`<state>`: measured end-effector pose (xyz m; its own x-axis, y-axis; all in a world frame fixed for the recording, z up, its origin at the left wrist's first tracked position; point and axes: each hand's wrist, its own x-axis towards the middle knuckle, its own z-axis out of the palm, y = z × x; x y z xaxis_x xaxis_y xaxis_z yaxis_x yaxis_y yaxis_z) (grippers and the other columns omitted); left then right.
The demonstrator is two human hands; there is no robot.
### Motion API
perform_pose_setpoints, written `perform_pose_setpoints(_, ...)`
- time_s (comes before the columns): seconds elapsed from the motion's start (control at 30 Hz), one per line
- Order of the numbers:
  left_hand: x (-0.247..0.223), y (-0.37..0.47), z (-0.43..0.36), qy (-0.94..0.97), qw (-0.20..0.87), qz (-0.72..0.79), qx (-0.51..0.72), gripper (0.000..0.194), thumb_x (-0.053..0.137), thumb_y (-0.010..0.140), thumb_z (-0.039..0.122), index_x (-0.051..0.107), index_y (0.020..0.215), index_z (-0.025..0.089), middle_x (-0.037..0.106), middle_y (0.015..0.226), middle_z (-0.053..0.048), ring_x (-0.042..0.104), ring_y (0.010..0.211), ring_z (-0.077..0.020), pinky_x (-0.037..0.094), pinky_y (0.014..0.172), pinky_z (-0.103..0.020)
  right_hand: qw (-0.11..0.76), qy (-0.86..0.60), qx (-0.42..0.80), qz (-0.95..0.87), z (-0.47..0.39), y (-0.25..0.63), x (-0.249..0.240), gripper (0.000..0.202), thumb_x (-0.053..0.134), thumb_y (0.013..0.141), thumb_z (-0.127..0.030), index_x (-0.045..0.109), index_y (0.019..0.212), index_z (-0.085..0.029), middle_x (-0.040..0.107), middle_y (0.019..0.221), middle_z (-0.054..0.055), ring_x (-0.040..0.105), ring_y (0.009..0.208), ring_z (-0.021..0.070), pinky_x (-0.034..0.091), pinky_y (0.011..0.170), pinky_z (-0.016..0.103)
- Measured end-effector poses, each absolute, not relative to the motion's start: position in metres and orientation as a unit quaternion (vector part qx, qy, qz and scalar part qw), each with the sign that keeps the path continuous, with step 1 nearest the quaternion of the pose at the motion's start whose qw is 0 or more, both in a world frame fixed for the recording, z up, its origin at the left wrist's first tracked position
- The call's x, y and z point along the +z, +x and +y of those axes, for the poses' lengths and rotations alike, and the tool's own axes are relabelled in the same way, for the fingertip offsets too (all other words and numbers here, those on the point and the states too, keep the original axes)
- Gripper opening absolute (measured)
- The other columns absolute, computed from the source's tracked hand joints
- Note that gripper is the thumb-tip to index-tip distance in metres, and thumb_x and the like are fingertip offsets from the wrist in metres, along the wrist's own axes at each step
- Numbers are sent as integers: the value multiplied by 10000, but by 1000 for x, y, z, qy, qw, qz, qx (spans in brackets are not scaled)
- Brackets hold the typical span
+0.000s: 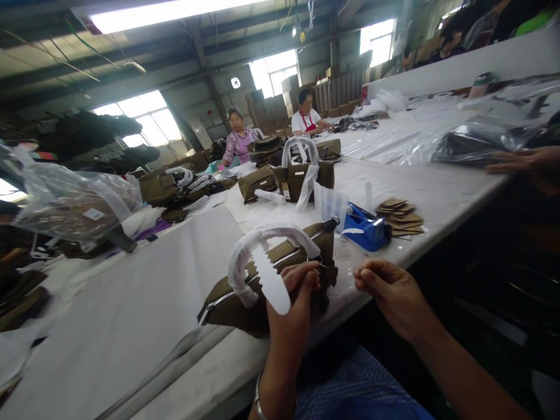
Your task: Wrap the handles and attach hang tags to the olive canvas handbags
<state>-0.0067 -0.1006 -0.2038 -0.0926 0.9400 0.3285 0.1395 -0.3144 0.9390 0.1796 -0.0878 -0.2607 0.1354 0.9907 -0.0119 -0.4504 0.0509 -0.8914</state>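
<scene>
A brown-green handbag [258, 291] with a silver zip lies at the table's front edge, its handle [238, 265] wrapped in white. At the near end of the handle, my left hand [293, 294] is closed in a pinch beside dark hardware and a dark hanging piece [329, 277]. A white strip with jagged edges [269, 280] rests against this hand; whether its fingers hold it I cannot tell. My right hand [391, 289] is apart from the bag, to its right, thumb and fingers pressed together. What the fingertips of either hand grip is too small to make out.
A blue tape dispenser [365, 227] stands behind the bag, beside a pile of brown card pieces [399, 216]. Further back are more handbags [301, 178]. Plastic-wrapped goods [472, 143] lie at the right, near another person's hand [525, 160]. Two people sit across the table [144, 256].
</scene>
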Motion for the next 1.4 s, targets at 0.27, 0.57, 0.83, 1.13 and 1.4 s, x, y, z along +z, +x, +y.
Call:
perform_pose_setpoints(0.27,-203,-7,-103,602,331,485,542,169,667,936,271,801,1027,223,754,1014,-56,686,971,-204,549,911,-312,627,-254,697,-238,-90,187,-258,281,902,719,-395,696,753,-207,483,713,-28,452,596,68,483,538,169)
perform_pose_setpoints(0.57,-207,-10,-100,528,372,510,567,220,743,879,327,778,1048,191,789,1026,-64,726,1010,-229,563,964,-349,627,-245,729,-122,-90,200,-259,282,950,650,-267,748,842,-228,565,811,-22,550,641,42,562,612,92)
perform_pose_setpoints(0.83,-205,-2,-102,547,403,487,549,157,741,878,311,748,949,172,770,946,-56,721,935,-202,564,903,-302,630,-329,675,-195,-91,188,-262,337,983,579,-310,816,869,-270,732,856,2,657,711,81,607,699,166)
perform_pose_setpoints(1.13,-206,-4,-103,625,364,459,517,121,687,916,273,772,920,186,745,962,-61,699,949,-204,536,930,-313,636,-373,566,-368,-93,167,-259,206,909,702,-396,832,827,-252,746,1112,68,650,828,133,550,670,195)
perform_pose_setpoints(1.4,-209,-2,-106,635,370,466,493,153,697,909,233,735,1049,186,753,970,-44,708,910,-178,539,892,-298,619,-413,532,-404,-92,164,-269,215,897,717,-355,783,865,-247,746,822,11,669,737,136,565,728,229)
